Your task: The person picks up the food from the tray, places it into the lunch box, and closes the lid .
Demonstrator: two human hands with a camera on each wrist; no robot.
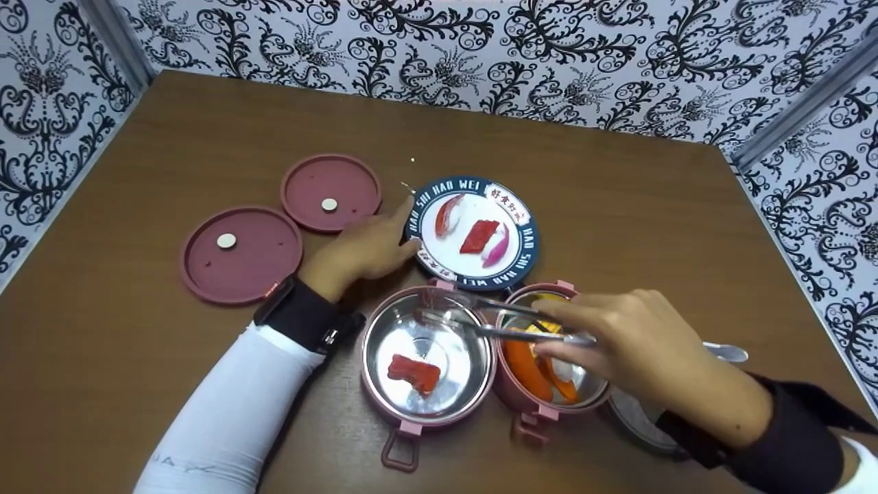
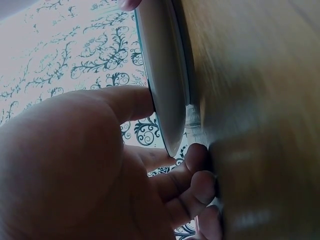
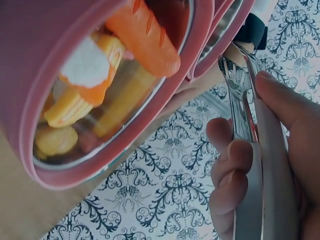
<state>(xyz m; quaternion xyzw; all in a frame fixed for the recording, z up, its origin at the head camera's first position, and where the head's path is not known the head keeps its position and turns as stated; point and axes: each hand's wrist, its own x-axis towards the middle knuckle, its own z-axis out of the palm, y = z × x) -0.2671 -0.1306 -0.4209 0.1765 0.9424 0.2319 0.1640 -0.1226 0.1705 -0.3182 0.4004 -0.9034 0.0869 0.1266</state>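
Note:
My left hand [image 1: 367, 250] is at the left rim of a round plate [image 1: 528, 241] with a dark blue lettered border. Its thumb lies on the rim and the other fingers curl around the plate's side, low to the table in the left wrist view. The plate bears a red piece [image 1: 479, 237], a red-and-white piece [image 1: 449, 215] and a pink-purple piece [image 1: 496, 247]. My right hand [image 1: 634, 343] grips metal tongs [image 1: 507, 334], also held in the right wrist view. Their blurred tips hang over a pink pot [image 1: 372, 394] containing a red meat-like piece [image 1: 413, 374]; I cannot tell whether they hold anything.
Beside that pot stands a second pink pot [image 3: 200, 45] with a sausage [image 3: 145, 42], corn pieces [image 3: 70, 111] and other food. Two pink trays [image 1: 240, 264] [image 1: 330, 175], each with a white disc, sit at the left. A glass lid [image 1: 641, 418] lies partly under my right arm.

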